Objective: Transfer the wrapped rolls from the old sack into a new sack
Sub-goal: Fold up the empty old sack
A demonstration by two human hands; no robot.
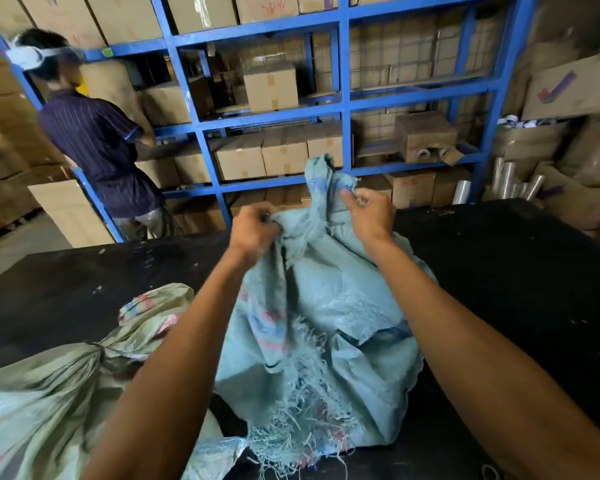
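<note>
A frayed light-blue woven sack stands bulging on the black table, torn threads hanging down its front. My left hand grips the bunched cloth at the sack's top left. My right hand pinches the raised neck of the sack at the top right. A pale green woven sack, tied shut with a cord, lies at the lower left beside my left forearm. No wrapped rolls show; the sacks hide their contents.
Blue metal shelving stacked with cardboard boxes fills the back. A person in a dark striped shirt stands at the shelves, far left. Clear film rolls lean at the right beyond the table. Boxes pile on the floor at both sides.
</note>
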